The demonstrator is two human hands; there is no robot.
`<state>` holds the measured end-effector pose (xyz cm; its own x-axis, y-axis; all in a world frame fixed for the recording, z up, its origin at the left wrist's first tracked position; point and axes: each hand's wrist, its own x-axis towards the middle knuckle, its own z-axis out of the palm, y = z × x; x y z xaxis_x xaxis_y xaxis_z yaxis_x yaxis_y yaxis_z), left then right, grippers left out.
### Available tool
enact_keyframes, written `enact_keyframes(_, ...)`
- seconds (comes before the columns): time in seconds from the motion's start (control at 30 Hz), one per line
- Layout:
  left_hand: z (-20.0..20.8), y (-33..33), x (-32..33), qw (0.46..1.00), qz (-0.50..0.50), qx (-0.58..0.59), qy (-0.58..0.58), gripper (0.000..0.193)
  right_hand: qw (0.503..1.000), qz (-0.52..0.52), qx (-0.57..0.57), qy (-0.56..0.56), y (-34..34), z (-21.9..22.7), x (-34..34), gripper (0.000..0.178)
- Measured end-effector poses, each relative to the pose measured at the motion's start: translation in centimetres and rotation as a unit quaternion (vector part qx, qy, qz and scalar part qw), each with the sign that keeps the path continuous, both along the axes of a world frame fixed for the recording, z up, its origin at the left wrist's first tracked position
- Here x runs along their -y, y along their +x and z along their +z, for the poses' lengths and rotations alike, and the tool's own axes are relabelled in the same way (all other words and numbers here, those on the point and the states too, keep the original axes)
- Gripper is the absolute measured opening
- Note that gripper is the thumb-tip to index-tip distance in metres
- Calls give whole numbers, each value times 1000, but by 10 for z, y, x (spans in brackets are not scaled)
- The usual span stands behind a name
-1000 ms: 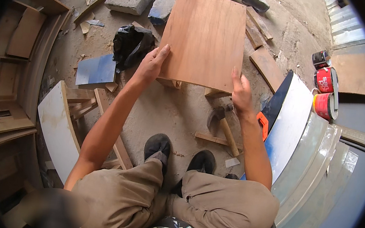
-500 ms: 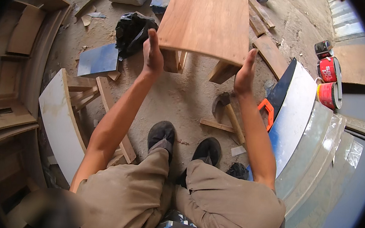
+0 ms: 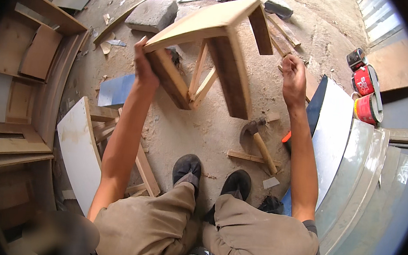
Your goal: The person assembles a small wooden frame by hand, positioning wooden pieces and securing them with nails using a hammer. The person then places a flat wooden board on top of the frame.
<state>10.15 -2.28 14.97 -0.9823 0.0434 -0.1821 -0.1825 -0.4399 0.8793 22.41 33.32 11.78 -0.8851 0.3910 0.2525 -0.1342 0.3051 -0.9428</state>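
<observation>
A wooden stool [image 3: 205, 24] is tilted in the air in front of me, its seat up and slanting, its legs and brace bars showing below. My left hand [image 3: 146, 66] is closed on the seat's near left corner, beside a leg. My right hand [image 3: 294, 82] is raised to the right of the stool, apart from it, with loosely curled fingers and nothing visible in them. Below it a hammer [image 3: 263, 149] lies on the ground, its wooden handle across a thin wood strip [image 3: 246, 156]. A bit of orange handle [image 3: 286, 136] shows beside my right forearm.
Another stool with a white top [image 3: 79, 141] lies on its side at my left, near wooden cabinet frames [image 3: 52, 85]. A concrete block [image 3: 151, 15] sits at the far left. On the right are a white panel [image 3: 336, 122], glossy sheets [image 3: 356, 165] and red cans [image 3: 367, 108].
The stool has turned and tilted, so its legs now show. My right hand has come off it and moved right, its fingers curling; the left still holds it.
</observation>
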Motion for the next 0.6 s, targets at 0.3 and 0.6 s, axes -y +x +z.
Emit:
enact_keyframes(0.3,-108,7,77,966,-158,55,197,60,985,122,119,-30,-21,-4,-58,86)
enact_keyframes(0.6,-115,-38,81,968,-214,-51,120,53,961,164,169,-146,4,24,-11,39)
